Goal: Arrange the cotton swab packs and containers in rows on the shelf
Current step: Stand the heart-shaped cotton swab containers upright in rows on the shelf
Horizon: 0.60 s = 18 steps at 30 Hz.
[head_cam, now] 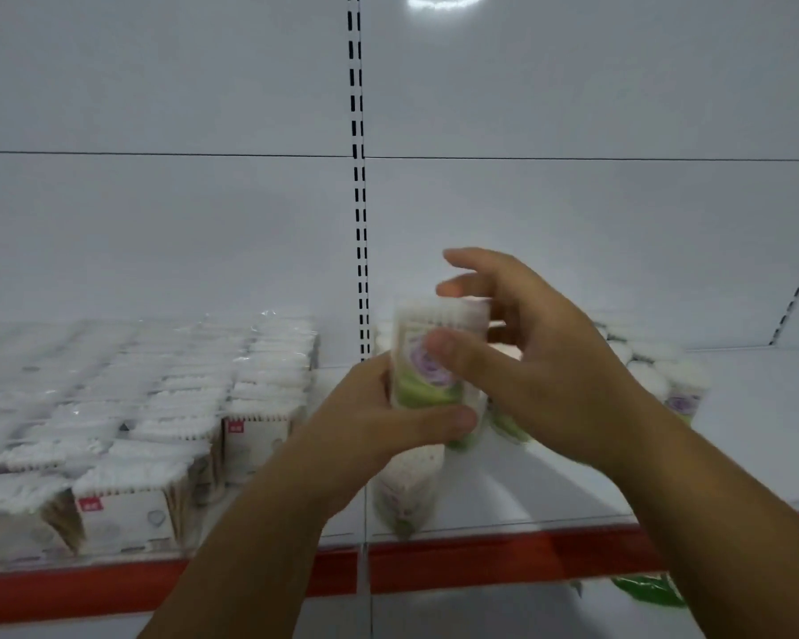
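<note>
A clear plastic tub of white cotton swabs with a purple flower and green band on its label (427, 366) was held upright at the centre of the frame, raised above the shelf. The left hand (379, 422) grasped it from below and the side, thumb curled under its base. The right hand (545, 362) was released, fingers spread apart, with the thumb lying across the label; blur hid whether it pressed. Just below, a similar tub (404, 491) sat near the front edge of the white shelf with a red front lip (503, 558). More such tubs (665, 375) stood at centre right. At the left of the frame, clear-wrapped packs of wooden-stick swabs with white card labels (158, 408) filled neat rows. A slotted upright strip (358, 177) ran down the white back panel.
</note>
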### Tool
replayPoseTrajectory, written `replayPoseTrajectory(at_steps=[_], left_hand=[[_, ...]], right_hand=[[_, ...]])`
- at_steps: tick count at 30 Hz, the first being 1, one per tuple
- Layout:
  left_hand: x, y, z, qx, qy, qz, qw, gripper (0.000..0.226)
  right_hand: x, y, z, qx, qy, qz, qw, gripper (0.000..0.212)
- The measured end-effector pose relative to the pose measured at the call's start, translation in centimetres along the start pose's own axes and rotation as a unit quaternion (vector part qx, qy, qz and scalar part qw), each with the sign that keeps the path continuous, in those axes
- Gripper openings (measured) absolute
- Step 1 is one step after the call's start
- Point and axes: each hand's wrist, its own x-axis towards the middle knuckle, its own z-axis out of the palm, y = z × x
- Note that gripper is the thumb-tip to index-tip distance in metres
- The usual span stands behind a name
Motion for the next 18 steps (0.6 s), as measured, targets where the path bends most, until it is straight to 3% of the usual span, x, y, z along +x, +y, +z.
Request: replayPoseTrajectory(at_steps=[3,5,7,10,13,18], left_hand=[[1.5,1.1,0.6,0.026,0.007,-0.009,1.0,0.065],[1.4,0.8,-0.1,0.109,0.046,-0.01,0.993,0.08],[0.7,0.1,-0.5,0.263,0.083,-0.018,0.961,0.076],[0.4,-2.6,-0.1,0.409,0.028,-0.102,0.906,0.067],[0.7,-4.7,-0.1,0.45,-0.001,-0.129,0.884,0.055],[1.1,-5.4,-0.9,0.484,-0.041,-0.118,0.866,0.057]], right_hand=[[1.1,0.2,-1.6,-0.014,0.06,-0.016,0.998,0.023],[0.7,1.8,-2.8,-0.027,0.108,0.002,0.994,0.022],[-0.5,4.0,-3.2,-0.085,0.117,0.053,0.988,0.029],[-2.9,7.5,-1.2,-0.239,0.042,0.104,0.965,0.037],[-4.0,10.1,1.2,-0.25,0.034,0.056,0.966,0.042],[-5.1,11.6,2.4,-0.284,0.05,-0.015,0.957,0.034]])
